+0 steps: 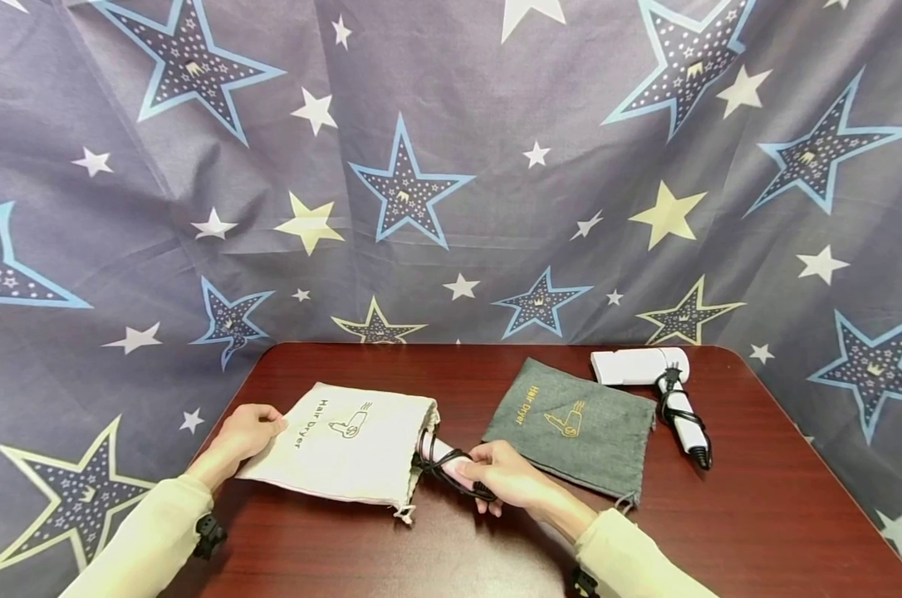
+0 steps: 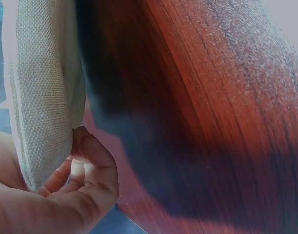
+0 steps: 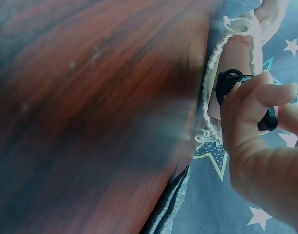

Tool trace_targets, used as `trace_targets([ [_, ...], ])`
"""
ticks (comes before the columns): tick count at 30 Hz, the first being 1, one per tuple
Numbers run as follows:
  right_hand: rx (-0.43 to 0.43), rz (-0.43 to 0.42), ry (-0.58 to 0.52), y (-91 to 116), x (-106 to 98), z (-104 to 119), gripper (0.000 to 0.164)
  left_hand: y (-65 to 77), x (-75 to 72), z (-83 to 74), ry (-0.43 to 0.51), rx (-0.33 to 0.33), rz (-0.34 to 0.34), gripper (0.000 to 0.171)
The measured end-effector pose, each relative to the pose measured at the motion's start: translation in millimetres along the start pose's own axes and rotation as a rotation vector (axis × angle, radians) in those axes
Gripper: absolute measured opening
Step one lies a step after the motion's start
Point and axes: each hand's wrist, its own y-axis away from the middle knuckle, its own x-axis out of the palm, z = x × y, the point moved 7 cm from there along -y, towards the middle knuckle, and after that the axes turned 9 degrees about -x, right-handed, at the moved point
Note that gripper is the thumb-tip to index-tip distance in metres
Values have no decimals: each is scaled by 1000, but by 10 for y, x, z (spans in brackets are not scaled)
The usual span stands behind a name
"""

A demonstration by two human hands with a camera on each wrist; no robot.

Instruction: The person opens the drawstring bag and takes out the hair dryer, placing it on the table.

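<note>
A cream drawstring bag (image 1: 346, 473) printed "Hair Dryer" lies left of centre in the head view, its mouth facing right. My left hand (image 1: 249, 433) pinches the bag's closed end; the left wrist view shows thumb and fingers around the cloth edge (image 2: 39, 112). From the mouth sticks the handle of a pale pink hair dryer (image 1: 438, 453), wound with black cord, while its head is hidden inside the bag. My right hand (image 1: 512, 477) grips that handle near its end. In the right wrist view, the bag's braided drawstring (image 3: 207, 92) loops around the opening.
A dark grey bag (image 1: 593, 448), also printed "Hair Dryer", lies flat just beyond my right hand. At the table's back right rests a white hair dryer (image 1: 634, 367) with black cord around its handle. A star-patterned cloth (image 1: 458, 208) hangs behind the reddish-brown table (image 1: 765, 515).
</note>
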Motion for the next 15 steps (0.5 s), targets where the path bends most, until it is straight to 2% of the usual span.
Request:
trace_targets([
  [15, -3, -7, -8, 12, -13, 16, 18, -10, 6, 11, 0, 19, 0, 15],
])
